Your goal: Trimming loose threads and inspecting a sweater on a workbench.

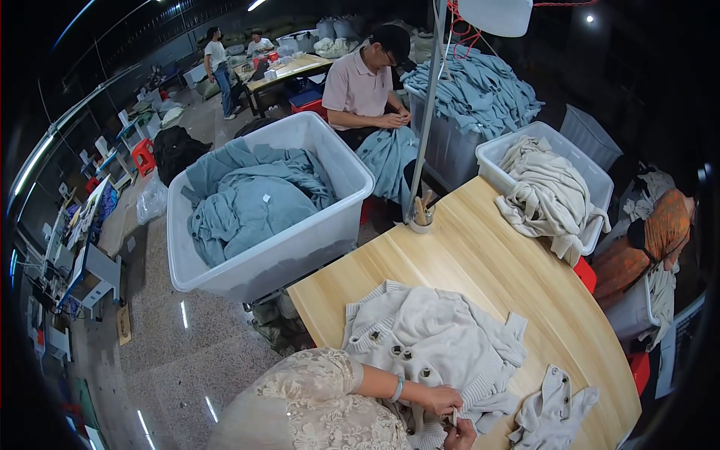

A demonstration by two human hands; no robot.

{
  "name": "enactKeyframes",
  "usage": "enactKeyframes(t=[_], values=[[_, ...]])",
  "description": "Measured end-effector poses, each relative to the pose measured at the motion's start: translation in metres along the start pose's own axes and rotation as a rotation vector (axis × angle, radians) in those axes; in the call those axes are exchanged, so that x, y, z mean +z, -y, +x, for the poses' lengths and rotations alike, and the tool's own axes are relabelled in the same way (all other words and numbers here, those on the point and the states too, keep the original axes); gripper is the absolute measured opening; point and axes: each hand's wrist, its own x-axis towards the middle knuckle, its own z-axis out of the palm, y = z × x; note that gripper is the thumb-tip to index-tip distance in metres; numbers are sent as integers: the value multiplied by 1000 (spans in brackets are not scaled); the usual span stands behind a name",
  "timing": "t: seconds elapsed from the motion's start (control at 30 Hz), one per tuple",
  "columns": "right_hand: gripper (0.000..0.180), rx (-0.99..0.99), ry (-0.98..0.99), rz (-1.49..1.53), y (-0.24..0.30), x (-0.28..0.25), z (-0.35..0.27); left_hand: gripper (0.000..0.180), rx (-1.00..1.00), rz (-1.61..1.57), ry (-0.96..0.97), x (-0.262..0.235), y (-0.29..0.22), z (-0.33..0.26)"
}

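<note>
From where I stand, the pale grey buttoned knit garment [442,330] lies spread and rumpled over the near part of the wood-grain worktop [525,262], its ribbed border toward the near edge and several dark buttons showing along a band. The person in the lace sleeve [315,382] bends over it with both hands on the cloth. The left hand [441,400], a bracelet [397,388] at its wrist, has its fingers pinching a bit of the garment's edge. The right hand [460,435] is just beside it, nearer the worktop's near edge, fingers curled at the same cloth; I can't tell whether they are pressed together.

A smaller pale grey knit piece [556,411], also buttoned, lies toward the near right edge. A cup of tools [422,217] stands on the far left edge, by a metal pole [429,127]. At the far right edge, cream knitwear [544,187] spills from a white bin [600,187] onto the worktop. Off the left corner is a big white tub [270,262] of blue-grey garments [251,199], and behind it a seated co-worker in a cap [367,90] handles a blue-grey garment [388,161].
</note>
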Motion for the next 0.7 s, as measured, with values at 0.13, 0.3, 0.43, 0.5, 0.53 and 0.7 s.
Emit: enactKeyframes(t=[0.13, 0.3, 0.43, 0.5, 0.53, 0.7], values=[[11, 38, 66, 189, -15, -2, -1, 21, 61, 19, -1, 2, 7, -1], [18, 218, 55, 527, 29, -40, 0, 34, 140, 1, -57, -28, -18, -21], [21, 49, -295, 75, 8, -61, -33, 56, 142, 385, -134, -57, -3, -47], [17, 310, -460, 895, 23, -71, -39, 52, -112, 405, -83, -62, 11, -43], [13, 212, -557, 1139, 23, -72, -31, 48, -252, 329, -78, -63, 13, -39], [78, 173, -259, 173, 58, -90, 3, 38, -57, -398, -311, -101, -116, -19]])
